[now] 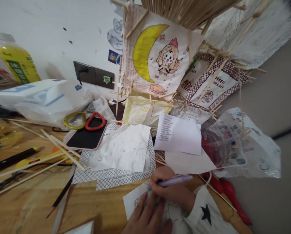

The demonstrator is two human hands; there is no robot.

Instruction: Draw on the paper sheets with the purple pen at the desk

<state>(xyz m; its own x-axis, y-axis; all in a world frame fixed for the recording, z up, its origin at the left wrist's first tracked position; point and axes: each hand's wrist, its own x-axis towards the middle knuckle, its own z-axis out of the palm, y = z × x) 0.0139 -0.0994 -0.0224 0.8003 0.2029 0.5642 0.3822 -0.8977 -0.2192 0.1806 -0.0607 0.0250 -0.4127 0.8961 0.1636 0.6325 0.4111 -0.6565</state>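
Observation:
My right hand is closed around a light purple pen, its tip hidden by my fingers. Under both hands lies a sheet of white paper with thin outline drawings on it. My left hand rests flat on this sheet with its fingers stretched out, just in front of the right one. Beyond them are crumpled white paper and sheets with a crosshatched border. A folded note with handwritten lines leans behind my right hand.
Stick-framed lanterns with drawn panels stand at the back. Red-and-yellow-handled scissors lie on a phone. Wooden sticks, a pencil and a black marker lie leftward. A clear plastic bag and red balloons are at right.

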